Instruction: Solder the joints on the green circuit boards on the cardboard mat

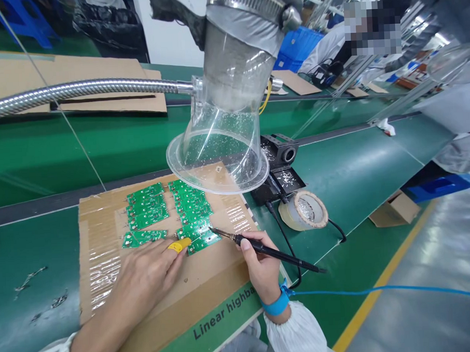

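Note:
My right hand (262, 260) is closed around a black soldering iron (269, 251), held like a pen, its tip pointing left onto a green circuit board (202, 244). Over the same board's left side, my left hand (151, 265) is closed, with a yellow cover (179, 245) on one finger. A thin solder wire (198, 234) runs from these fingers towards the iron's tip. Two columns of several green circuit boards (146, 206) lie on a flat cardboard box (219, 270). Whether the tip touches the board cannot be made out.
A clear fume-extraction hood (219, 161) hangs above the boards. Right of the box stand a black soldering-iron stand (277, 166) and a round pot (303, 210) with metal bits. A blue wrist-strap cord (360, 291) trails right. A co-worker (330, 47) sits beyond.

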A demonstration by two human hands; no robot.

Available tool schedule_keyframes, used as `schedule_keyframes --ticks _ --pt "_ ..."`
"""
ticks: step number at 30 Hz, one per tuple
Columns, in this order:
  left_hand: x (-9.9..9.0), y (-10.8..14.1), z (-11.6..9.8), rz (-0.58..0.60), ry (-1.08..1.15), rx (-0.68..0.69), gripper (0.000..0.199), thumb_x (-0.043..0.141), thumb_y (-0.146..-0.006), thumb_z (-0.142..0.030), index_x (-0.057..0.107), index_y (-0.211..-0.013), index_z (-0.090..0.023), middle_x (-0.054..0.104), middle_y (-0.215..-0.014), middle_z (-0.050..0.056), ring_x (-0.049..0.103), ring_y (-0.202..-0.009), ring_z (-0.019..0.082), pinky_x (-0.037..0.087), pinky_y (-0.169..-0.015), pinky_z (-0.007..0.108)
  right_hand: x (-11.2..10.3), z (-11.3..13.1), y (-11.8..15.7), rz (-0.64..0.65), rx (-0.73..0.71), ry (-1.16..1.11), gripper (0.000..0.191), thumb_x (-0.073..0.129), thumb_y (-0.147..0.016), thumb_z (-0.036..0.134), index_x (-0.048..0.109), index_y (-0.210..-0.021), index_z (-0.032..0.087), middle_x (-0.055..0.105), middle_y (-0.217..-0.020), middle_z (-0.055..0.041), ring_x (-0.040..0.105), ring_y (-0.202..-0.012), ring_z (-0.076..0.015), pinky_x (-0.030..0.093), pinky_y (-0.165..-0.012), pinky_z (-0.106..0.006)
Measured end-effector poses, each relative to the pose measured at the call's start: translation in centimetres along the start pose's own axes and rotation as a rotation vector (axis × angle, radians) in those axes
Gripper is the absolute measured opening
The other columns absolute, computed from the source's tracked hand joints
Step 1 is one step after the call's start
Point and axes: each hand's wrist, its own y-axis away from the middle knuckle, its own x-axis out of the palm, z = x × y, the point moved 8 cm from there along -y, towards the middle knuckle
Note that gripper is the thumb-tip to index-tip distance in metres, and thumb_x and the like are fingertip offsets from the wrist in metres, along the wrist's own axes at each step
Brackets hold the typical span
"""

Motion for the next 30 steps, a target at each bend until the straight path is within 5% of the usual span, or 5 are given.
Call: schedule_keyframes --ticks 18,23,30 --pt "-0.1 -0.6 -0.2 -0.032 -0.026 -0.011 0.03 0.052 -0.101 -0.023 0.067 -0.075 -0.022 0.077 -0.082 0.002 0.076 -0.079 0.02 0.054 -0.069 0.032 0.1 0.2 -0.1 -0.012 0.016 0.007 0.018 0.07 -0.091 0.041 0.073 -0.094 0.023 0.075 -0.086 -0.0043 0.074 -0.075 -0.0206 0.062 -0.073 -0.035" --pt "-1.1 0.2 0.6 -0.061 -0.14 -0.075 0.041 0.051 -0.103 -0.035 0.06 -0.066 -0.023 0.063 -0.058 0.0 0.06 -0.051 0.018 0.042 -0.055 0.033 -0.4 0.9 -0.3 -0.044 0.059 -0.101 0.024 0.069 -0.094 0.045 0.072 -0.099 0.022 0.076 -0.087 -0.0041 0.074 -0.065 -0.0182 0.064 -0.066 -0.033" --pt "-1.9 0.8 0.7 -0.105 -0.165 -0.118 0.044 0.052 -0.103 -0.035 0.057 -0.061 -0.023 0.055 -0.051 -0.001 0.053 -0.048 0.016 0.036 -0.053 0.032 1.2 1.6 -1.5 -0.001 0.025 -0.081 0.023 0.067 -0.094 0.046 0.072 -0.1 0.024 0.075 -0.092 -0.0056 0.075 -0.076 -0.0212 0.063 -0.071 -0.035"
